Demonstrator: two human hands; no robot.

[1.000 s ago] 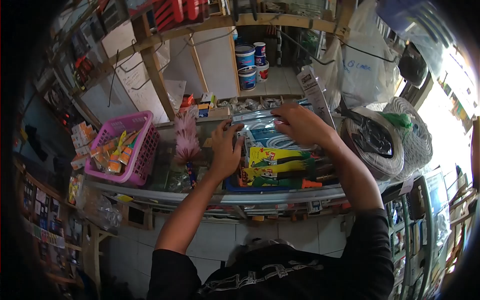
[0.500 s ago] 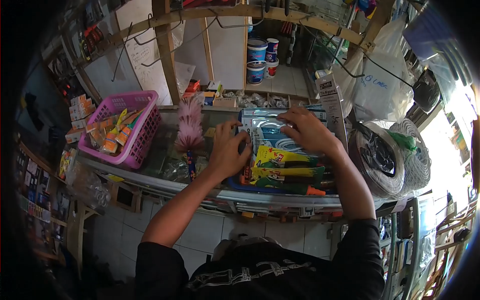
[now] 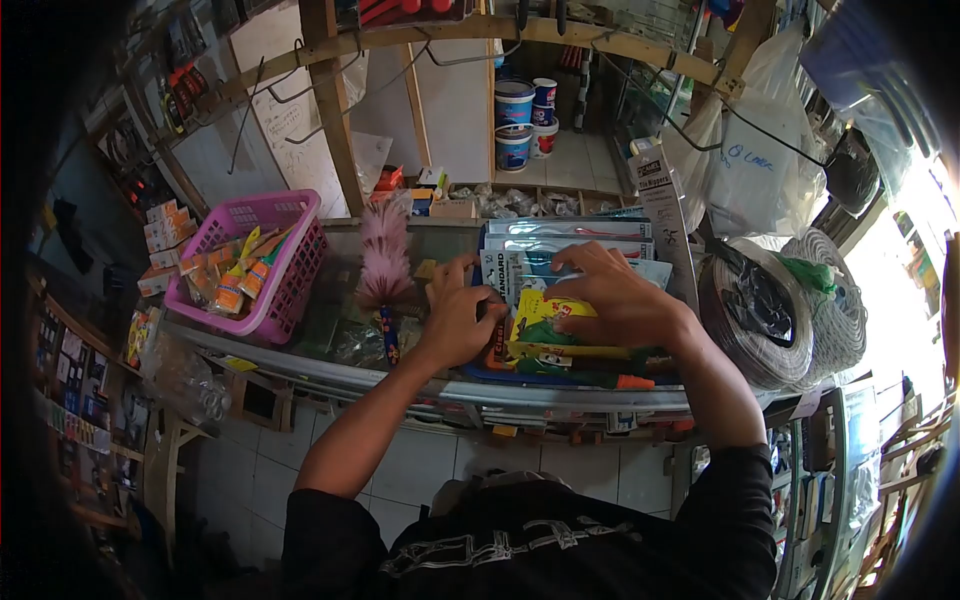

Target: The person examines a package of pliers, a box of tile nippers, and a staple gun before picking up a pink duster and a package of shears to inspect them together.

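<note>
On the glass counter lies a blue tray filled with flat packets. My left hand rests at its left edge, fingers curled beside a black-and-orange packet; what they hold, if anything, is hidden. My right hand is over the middle of the tray, fingers bent and spread above a yellow-green packet. Blue-and-white packets stand behind it, one marked STANDARD. An orange-tipped tube lies along the front. Left of my left hand is a pink feather duster.
A pink basket with orange-labelled items stands at the left, beside small stacked boxes. Coiled rope and wire rolls sit at the right. Metal hooks hang from a wooden beam above.
My right hand has come nearer to me, from the blue-and-white packets to over the yellow-green packet. The packets at the back look more upright. My left hand has shifted slightly.
</note>
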